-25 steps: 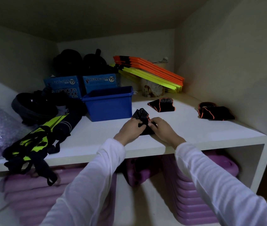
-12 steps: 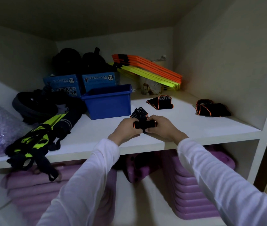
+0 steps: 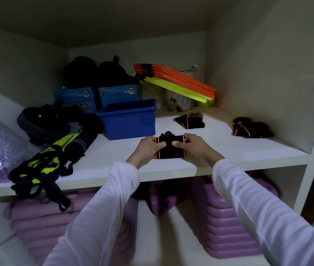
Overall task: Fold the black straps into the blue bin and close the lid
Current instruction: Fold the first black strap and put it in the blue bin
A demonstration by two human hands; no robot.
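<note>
A black strap with orange edging is folded into a flat block near the shelf's front edge. My left hand grips its left end and my right hand grips its right end. The open blue bin stands just behind and to the left, with no lid seen on it. Two more black straps with orange trim lie on the shelf: one behind my hands, another at the far right.
The white shelf sits in a closed-in cabinet with walls to the left, back and right. Blue boxes, black gear, orange and yellow flat bars and a yellow-black harness crowd the left and back. Purple stacks fill the shelf below.
The strap went from a loose bunch under my fingers to a flat folded block held at both ends. My hands moved slightly apart and toward the shelf edge.
</note>
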